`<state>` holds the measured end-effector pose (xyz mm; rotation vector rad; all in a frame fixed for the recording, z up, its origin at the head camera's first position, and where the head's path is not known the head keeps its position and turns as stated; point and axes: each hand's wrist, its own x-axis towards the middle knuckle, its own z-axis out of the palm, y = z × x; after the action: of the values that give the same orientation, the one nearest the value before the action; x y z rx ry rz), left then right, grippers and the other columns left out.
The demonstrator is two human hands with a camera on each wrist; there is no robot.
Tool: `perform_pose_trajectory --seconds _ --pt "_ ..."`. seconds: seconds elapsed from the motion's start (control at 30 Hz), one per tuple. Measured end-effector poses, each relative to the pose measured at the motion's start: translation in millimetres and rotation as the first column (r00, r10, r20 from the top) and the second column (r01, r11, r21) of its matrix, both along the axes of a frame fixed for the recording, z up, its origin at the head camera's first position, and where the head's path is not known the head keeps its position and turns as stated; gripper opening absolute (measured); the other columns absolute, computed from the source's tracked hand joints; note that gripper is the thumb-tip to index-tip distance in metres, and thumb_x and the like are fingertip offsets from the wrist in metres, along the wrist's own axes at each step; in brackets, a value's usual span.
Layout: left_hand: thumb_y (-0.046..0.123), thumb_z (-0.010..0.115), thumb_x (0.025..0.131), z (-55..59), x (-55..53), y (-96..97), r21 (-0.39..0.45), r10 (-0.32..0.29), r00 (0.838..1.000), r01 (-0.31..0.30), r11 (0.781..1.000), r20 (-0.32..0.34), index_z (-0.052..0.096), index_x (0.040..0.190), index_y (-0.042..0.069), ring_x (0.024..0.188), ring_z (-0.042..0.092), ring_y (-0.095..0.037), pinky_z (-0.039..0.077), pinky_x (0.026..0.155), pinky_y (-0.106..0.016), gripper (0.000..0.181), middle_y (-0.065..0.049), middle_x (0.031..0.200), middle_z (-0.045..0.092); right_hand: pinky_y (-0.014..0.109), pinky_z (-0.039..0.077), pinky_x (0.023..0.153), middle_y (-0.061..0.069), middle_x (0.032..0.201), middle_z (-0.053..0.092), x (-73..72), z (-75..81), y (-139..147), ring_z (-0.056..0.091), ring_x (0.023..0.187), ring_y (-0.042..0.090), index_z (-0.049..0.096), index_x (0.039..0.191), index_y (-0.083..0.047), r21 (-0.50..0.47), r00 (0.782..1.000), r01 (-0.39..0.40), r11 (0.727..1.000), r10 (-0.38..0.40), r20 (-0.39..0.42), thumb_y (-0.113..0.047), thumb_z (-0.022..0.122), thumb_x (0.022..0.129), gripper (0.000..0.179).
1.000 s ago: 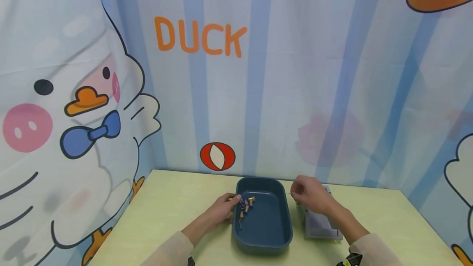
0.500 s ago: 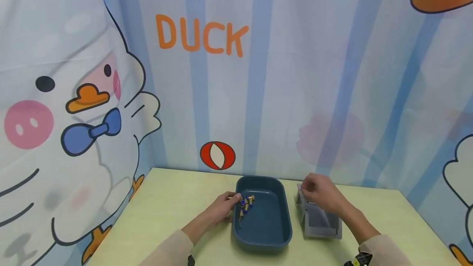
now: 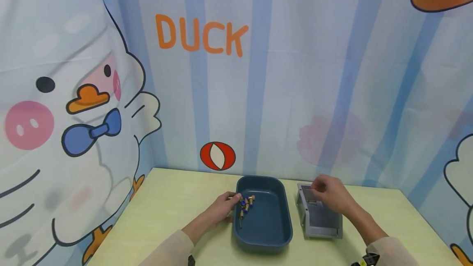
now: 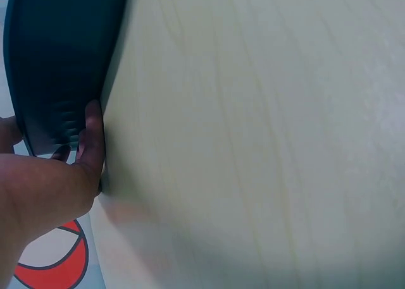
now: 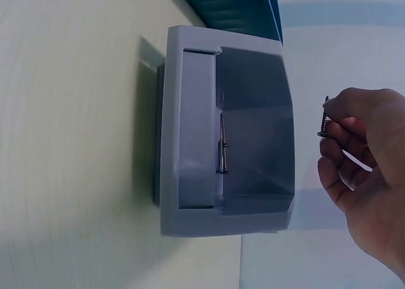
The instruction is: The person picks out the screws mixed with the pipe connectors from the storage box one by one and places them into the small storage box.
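Note:
My left hand (image 3: 221,208) grips the left wall of a dark blue plastic bin (image 3: 267,227), thumb over the rim and fingers along the outside. Several brass fittings with blue collars (image 3: 246,204) lie in the bin near that thumb, beside a thin screw (image 3: 240,221). Above the far part of a grey plastic box (image 3: 323,232) is my right hand (image 3: 334,195). Seen from the right wrist, it pinches a dark screw (image 5: 324,119) between thumb and forefinger, apart from the box. A few more screws (image 5: 222,150) lie inside the grey box.
Both containers stand side by side on a pale yellow table (image 3: 177,196), with a narrow gap between them. A printed curtain (image 3: 288,73) hangs directly behind the table's far edge and along its sides.
My right hand has moved right, from the gap beside the blue bin to over the grey box. The left hand keeps its hold on the bin.

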<state>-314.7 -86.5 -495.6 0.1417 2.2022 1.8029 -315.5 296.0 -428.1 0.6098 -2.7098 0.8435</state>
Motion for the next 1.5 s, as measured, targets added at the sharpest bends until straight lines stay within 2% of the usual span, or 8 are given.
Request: perform_pose_trajectory --seconds 0.27,0.7,1.07,1.3,1.5 --pt "0.049 0.057 0.109 0.1 0.5 0.9 -0.009 -0.003 1.0 0.004 1.0 0.006 0.046 0.152 -0.004 0.132 0.058 -0.04 0.06 0.096 -0.05 0.069 -0.022 0.143 0.059 0.031 0.055 0.068 -0.001 0.088 0.068 -2.9 -9.1 5 0.063 0.08 0.012 0.072 0.097 -0.006 -0.034 0.999 0.032 0.999 -0.032 0.018 -0.003 0.075 0.095 0.005" --pt "0.045 0.055 0.11 1.1 0.5 2.6 -0.017 0.003 1.0 -0.003 1.0 0.004 0.047 0.152 -0.004 0.131 0.059 -0.039 0.06 0.096 -0.05 0.065 -0.022 0.142 0.06 0.03 0.055 0.068 -0.003 0.083 0.067 -9.6 -27.9 3 0.063 0.077 0.011 0.071 0.089 -0.006 -0.04 0.999 0.036 0.999 -0.037 -0.02 -0.001 0.078 0.091 0.009" --pt "0.047 0.056 0.11 -1.3 0.7 2.3 -0.011 0.001 1.0 -0.001 1.0 0.002 0.047 0.152 -0.004 0.128 0.06 -0.037 0.06 0.095 -0.049 0.067 -0.021 0.141 0.06 0.032 0.056 0.07 -0.002 0.084 0.067 -8.6 -38.0 -1 0.063 0.078 0.012 0.071 0.089 -0.008 -0.047 0.998 0.068 0.997 -0.068 -0.002 -0.002 0.076 0.092 0.008" --pt "0.042 0.052 0.112 2.2 0.5 2.4 0.002 -0.002 1.0 0.002 1.0 0.016 0.045 0.153 -0.005 0.133 0.057 -0.04 0.06 0.097 -0.05 0.062 -0.023 0.144 0.057 0.033 0.056 0.07 -0.002 0.084 0.068 -10.2 -38.0 -2 0.064 0.078 0.012 0.073 0.091 -0.007 -0.037 0.997 0.074 0.997 -0.074 -0.011 -0.004 0.077 0.092 0.006" --pt "0.042 0.052 0.112 2.7 0.3 2.6 -0.01 0.003 1.0 -0.003 1.0 0.005 0.045 0.153 -0.005 0.132 0.057 -0.04 0.06 0.096 -0.049 0.062 -0.023 0.144 0.057 0.033 0.057 0.071 -0.001 0.09 0.07 -9.7 -28.8 -7 0.067 0.082 0.014 0.074 0.098 -0.007 -0.081 0.997 0.072 0.994 -0.071 0.008 -0.007 0.076 0.096 0.003"
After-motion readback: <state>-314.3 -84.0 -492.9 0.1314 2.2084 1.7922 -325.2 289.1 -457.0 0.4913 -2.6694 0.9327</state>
